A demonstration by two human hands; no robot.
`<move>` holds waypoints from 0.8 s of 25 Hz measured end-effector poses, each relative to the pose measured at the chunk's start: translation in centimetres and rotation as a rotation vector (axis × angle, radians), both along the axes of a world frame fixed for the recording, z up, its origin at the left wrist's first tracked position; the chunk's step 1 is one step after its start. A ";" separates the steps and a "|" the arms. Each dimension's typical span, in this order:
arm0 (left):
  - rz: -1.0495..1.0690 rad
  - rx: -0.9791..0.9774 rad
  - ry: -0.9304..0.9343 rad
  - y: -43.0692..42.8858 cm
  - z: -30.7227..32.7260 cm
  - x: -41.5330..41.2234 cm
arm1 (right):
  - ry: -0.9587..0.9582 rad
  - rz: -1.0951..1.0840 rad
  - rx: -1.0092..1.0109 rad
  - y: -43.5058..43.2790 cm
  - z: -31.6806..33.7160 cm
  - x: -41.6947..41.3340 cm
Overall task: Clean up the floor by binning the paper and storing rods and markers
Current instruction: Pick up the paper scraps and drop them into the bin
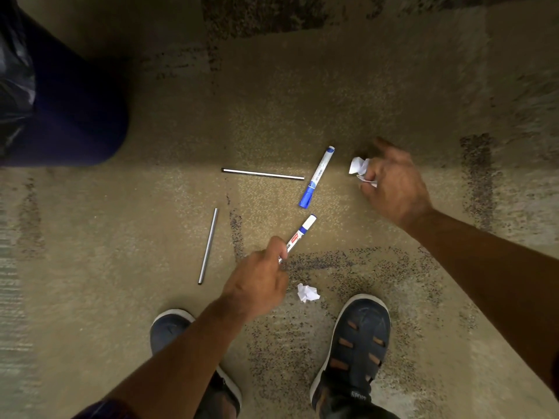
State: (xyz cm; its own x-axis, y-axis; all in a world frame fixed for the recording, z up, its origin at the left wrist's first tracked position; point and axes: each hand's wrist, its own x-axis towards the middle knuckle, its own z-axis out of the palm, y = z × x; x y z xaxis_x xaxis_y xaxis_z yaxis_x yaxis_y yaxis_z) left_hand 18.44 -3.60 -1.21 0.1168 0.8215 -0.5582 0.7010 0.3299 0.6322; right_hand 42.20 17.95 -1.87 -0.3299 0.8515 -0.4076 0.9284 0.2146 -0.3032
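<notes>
My left hand (257, 282) grips the lower end of a white and blue marker (299, 235), which points up and right. My right hand (393, 186) closes around a crumpled white paper ball (358, 167) at the floor. A second blue-capped marker (317, 176) lies on the carpet between the hands. One thin metal rod (262, 174) lies almost level to the left of that marker. Another rod (208, 246) lies nearly upright to the left of my left hand. A second paper ball (308, 293) sits just right of my left wrist.
A dark blue bin (75, 110) with a black liner (13, 74) stands at the upper left. My two feet in dark sandals (360, 337) stand at the bottom on the tan patterned carpet (302, 101).
</notes>
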 end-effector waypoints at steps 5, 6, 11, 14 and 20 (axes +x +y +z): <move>-0.358 -0.076 0.076 -3.2 -1.3 3.8 | -0.058 0.105 0.014 0.6 -0.6 -2.2; -0.393 -0.082 0.098 -3.6 -1.7 4.5 | -0.062 0.100 0.001 0.6 -0.8 -2.4; -0.427 -0.134 0.230 -4.4 -3.8 7.0 | -0.076 0.080 -0.004 0.0 -1.2 -3.0; -0.299 -0.198 0.169 -4.9 -3.2 6.9 | -0.051 -0.015 -0.068 -1.4 0.0 -3.1; 0.644 -0.350 -0.294 -5.7 2.2 3.5 | 0.118 -0.431 -0.210 -6.5 5.0 -4.2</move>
State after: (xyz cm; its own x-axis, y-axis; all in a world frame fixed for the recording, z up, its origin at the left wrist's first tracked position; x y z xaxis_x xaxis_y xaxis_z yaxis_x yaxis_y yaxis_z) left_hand 21.95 -9.28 1.00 -0.1393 0.5599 -0.8167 0.1240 0.8282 0.5466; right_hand 38.01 11.48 3.13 -0.0197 0.8241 -0.5661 0.8759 -0.2588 -0.4071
